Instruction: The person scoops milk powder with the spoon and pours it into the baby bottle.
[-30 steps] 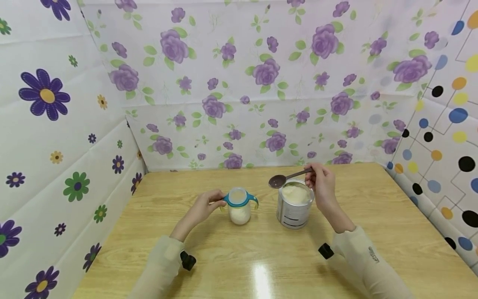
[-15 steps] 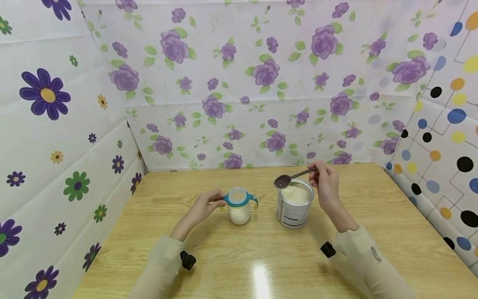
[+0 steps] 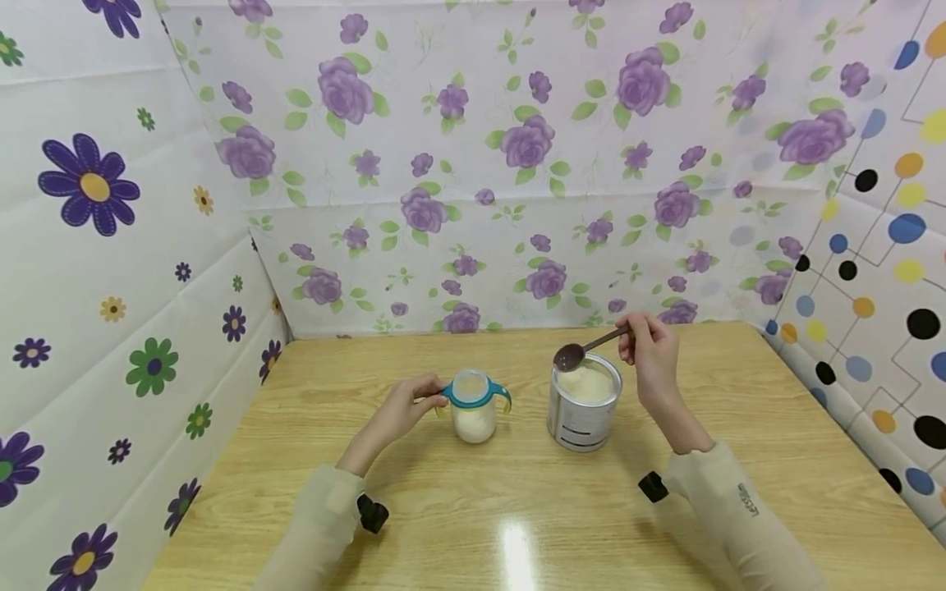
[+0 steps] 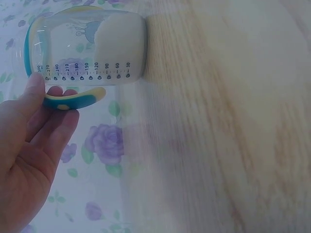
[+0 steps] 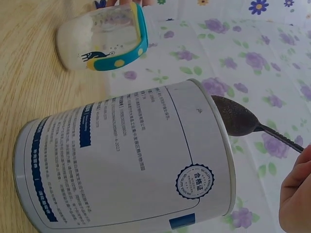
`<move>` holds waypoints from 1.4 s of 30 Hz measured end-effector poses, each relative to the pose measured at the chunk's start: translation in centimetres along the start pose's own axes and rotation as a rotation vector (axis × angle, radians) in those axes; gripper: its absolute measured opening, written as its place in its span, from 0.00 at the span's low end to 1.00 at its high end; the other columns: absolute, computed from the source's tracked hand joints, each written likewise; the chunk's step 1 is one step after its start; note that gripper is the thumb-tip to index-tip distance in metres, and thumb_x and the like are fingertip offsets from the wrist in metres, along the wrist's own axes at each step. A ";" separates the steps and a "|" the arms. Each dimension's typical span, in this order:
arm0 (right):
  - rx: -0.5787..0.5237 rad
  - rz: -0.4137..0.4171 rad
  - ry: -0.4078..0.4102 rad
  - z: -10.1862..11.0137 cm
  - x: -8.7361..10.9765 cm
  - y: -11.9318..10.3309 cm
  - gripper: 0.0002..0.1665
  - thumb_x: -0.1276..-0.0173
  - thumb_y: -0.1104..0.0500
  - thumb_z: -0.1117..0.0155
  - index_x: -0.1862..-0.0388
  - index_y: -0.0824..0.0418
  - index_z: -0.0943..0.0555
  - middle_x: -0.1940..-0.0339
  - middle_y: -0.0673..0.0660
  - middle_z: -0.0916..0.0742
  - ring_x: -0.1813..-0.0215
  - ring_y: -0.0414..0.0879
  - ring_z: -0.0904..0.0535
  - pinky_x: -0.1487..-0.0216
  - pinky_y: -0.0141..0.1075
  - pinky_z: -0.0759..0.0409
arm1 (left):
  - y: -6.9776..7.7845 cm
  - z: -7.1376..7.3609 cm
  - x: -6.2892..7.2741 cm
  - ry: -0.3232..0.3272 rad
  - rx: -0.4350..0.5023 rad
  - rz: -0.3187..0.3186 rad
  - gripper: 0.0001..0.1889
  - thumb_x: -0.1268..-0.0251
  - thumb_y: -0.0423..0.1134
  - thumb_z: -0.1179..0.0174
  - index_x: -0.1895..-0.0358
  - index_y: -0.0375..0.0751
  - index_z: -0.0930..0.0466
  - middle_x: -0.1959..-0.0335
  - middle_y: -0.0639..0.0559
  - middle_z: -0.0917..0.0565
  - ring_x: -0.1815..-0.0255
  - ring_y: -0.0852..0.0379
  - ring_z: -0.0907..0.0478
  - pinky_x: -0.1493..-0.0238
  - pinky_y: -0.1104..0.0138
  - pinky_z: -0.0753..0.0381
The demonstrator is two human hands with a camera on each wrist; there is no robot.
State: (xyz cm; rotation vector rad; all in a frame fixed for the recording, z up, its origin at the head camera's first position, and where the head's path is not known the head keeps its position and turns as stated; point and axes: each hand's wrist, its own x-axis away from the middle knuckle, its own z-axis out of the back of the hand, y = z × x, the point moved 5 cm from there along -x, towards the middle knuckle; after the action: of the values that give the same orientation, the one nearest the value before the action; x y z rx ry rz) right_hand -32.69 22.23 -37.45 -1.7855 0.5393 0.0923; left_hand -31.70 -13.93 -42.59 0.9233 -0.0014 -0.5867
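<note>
A clear baby bottle point(image 3: 474, 423) with a teal collar and two curved handles stands on the table, part filled with pale powder. My left hand point(image 3: 404, 409) holds its left handle, thumb near the collar and fingers behind the handle point(image 4: 73, 100). To the right stands a white tin point(image 3: 581, 425), open at the top and nearly full of cream-coloured powder point(image 3: 589, 384). My right hand point(image 3: 649, 359) pinches the handle end of a dark brown spoon point(image 3: 570, 357). The spoon's bowl overlaps the tin's back left rim; it shows only a thin trace of powder.
The wooden table point(image 3: 458, 501) carries the bottle and tin with a gap between them. A flowered cloth point(image 3: 488, 246) hangs behind the back edge. More patterned cloth lines the left and right sides. A black wrist camera point(image 3: 372, 514) sits at the left sleeve.
My right hand has shifted right and slightly back, drawing the spoon's bowl from left of the tin toward its opening. The left hand and bottle have stayed put.
</note>
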 end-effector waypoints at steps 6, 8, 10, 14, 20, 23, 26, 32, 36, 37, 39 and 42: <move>0.031 0.054 -0.005 0.0 0.1 -0.3 0.16 0.26 0.60 0.44 0.74 0.68 0.21 0.88 0.49 0.24 0.87 0.36 0.32 0.87 0.24 0.34 | -2.4 -0.3 -0.5 0.022 0.000 -0.018 0.04 0.33 0.36 0.41 0.59 0.43 0.19 0.61 0.46 0.13 0.57 0.50 0.15 0.51 0.59 0.16; 0.040 0.070 -0.021 0.1 0.1 -0.5 0.16 0.27 0.62 0.43 0.72 0.72 0.22 0.88 0.50 0.23 0.87 0.37 0.32 0.87 0.24 0.33 | -2.4 -0.3 -0.5 0.022 -0.001 -0.023 0.04 0.34 0.37 0.41 0.59 0.45 0.19 0.61 0.48 0.13 0.57 0.52 0.15 0.51 0.61 0.16; 0.101 0.114 -0.035 0.0 0.1 -0.8 0.16 0.28 0.63 0.43 0.71 0.75 0.22 0.88 0.50 0.23 0.87 0.37 0.31 0.86 0.24 0.32 | -2.3 -0.3 -0.5 0.023 -0.004 -0.030 0.04 0.34 0.37 0.41 0.59 0.46 0.19 0.61 0.48 0.13 0.58 0.53 0.15 0.51 0.61 0.16; 0.303 0.275 -0.050 -0.2 0.4 -1.0 0.13 0.29 0.67 0.44 0.72 0.77 0.21 0.88 0.52 0.23 0.87 0.36 0.30 0.86 0.23 0.31 | -2.4 -0.3 -0.5 0.022 -0.016 -0.027 0.04 0.34 0.37 0.41 0.59 0.46 0.19 0.62 0.49 0.13 0.58 0.54 0.15 0.52 0.61 0.16; 0.548 0.547 -0.054 -0.7 0.8 -1.0 0.11 0.33 0.69 0.41 0.76 0.68 0.19 0.88 0.58 0.22 0.86 0.29 0.33 0.86 0.21 0.36 | -2.5 -0.4 -0.5 0.024 0.003 -0.022 0.04 0.34 0.37 0.40 0.59 0.43 0.19 0.60 0.46 0.13 0.57 0.49 0.15 0.52 0.58 0.16; 0.612 0.642 -0.072 -1.0 1.1 -1.1 0.11 0.35 0.69 0.40 0.77 0.65 0.19 0.88 0.53 0.23 0.84 0.29 0.35 0.84 0.21 0.38 | -2.6 -0.4 -0.6 0.023 0.012 -0.018 0.05 0.34 0.37 0.40 0.59 0.42 0.19 0.60 0.45 0.13 0.57 0.48 0.15 0.52 0.57 0.16; 0.641 0.708 -0.103 -1.4 1.4 -1.3 0.10 0.35 0.69 0.40 0.77 0.64 0.19 0.88 0.51 0.23 0.84 0.31 0.36 0.83 0.21 0.39 | -2.6 -0.4 -0.6 0.024 0.000 -0.012 0.04 0.33 0.38 0.41 0.59 0.44 0.19 0.60 0.47 0.13 0.57 0.51 0.15 0.51 0.59 0.16; 0.709 0.838 -0.163 -1.9 2.0 -1.1 0.08 0.37 0.69 0.39 0.75 0.64 0.19 0.87 0.51 0.23 0.84 0.34 0.36 0.82 0.23 0.38 | -2.5 -0.4 -0.5 0.026 -0.020 -0.017 0.03 0.33 0.38 0.41 0.60 0.47 0.19 0.61 0.51 0.13 0.58 0.56 0.15 0.51 0.61 0.16; 0.777 0.941 -0.218 -2.6 2.6 -0.9 0.06 0.39 0.69 0.39 0.76 0.64 0.20 0.88 0.50 0.24 0.85 0.34 0.37 0.83 0.24 0.38 | -2.6 -0.4 -0.5 0.022 -0.015 -0.016 0.02 0.33 0.38 0.41 0.61 0.48 0.19 0.62 0.50 0.13 0.58 0.57 0.15 0.53 0.63 0.16; 0.794 0.965 -0.229 -2.8 2.7 -0.8 0.07 0.39 0.69 0.39 0.76 0.64 0.20 0.88 0.50 0.24 0.85 0.34 0.36 0.84 0.24 0.38 | -2.7 -0.4 -0.5 0.021 -0.013 -0.011 0.02 0.33 0.38 0.41 0.61 0.48 0.19 0.62 0.51 0.13 0.58 0.57 0.15 0.52 0.63 0.16; 0.812 1.002 -0.249 -3.2 3.0 -0.8 0.07 0.38 0.68 0.40 0.76 0.64 0.21 0.88 0.51 0.23 0.85 0.35 0.36 0.85 0.24 0.37 | -2.7 -0.4 -0.5 0.021 -0.008 -0.010 0.02 0.33 0.38 0.41 0.61 0.47 0.19 0.62 0.50 0.13 0.58 0.56 0.15 0.52 0.62 0.16; 0.819 1.033 -0.255 -3.7 3.3 -0.6 0.07 0.38 0.68 0.41 0.77 0.64 0.22 0.88 0.51 0.24 0.86 0.36 0.35 0.86 0.26 0.36 | -2.5 -0.4 -0.5 0.021 -0.011 -0.012 0.03 0.33 0.38 0.41 0.60 0.46 0.19 0.61 0.50 0.13 0.58 0.55 0.16 0.51 0.60 0.16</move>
State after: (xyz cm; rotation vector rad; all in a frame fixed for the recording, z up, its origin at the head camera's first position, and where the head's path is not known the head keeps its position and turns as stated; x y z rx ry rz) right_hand -30.29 17.85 -36.94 -0.5653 1.0740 0.6922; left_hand -33.26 -14.54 -44.62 0.9195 0.0264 -0.5870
